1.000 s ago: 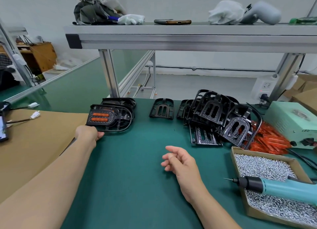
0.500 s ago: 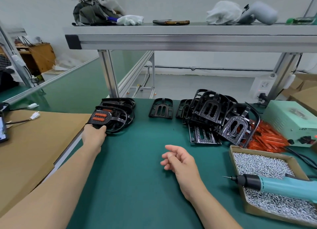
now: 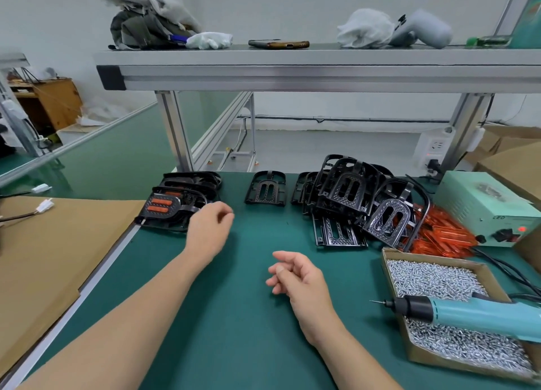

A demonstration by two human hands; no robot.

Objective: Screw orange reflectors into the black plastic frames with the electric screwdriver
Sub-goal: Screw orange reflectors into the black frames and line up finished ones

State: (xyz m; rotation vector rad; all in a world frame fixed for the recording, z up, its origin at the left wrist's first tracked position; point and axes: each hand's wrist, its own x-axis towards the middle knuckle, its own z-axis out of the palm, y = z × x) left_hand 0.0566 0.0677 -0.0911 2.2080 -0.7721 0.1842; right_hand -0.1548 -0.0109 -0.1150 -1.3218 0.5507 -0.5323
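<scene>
A black frame with two orange reflectors lies on top of a small stack at the left edge of the green mat. My left hand hovers just right of that stack, fingers loosely curled, holding nothing. My right hand rests on the mat in the middle, fingers relaxed and empty. One bare black frame lies flat further back. A heap of black frames sits to the right, with loose orange reflectors beside it. The teal electric screwdriver lies across a cardboard box of screws.
A pale green power supply with cables stands at the right. A sheet of cardboard covers the left side. An aluminium shelf overhead carries cloths, a phone and a grey tool. Its legs stand behind the frames.
My left hand has let go of the reflector frame on the left stack and moved right and away from it. My right hand has stayed in place.
</scene>
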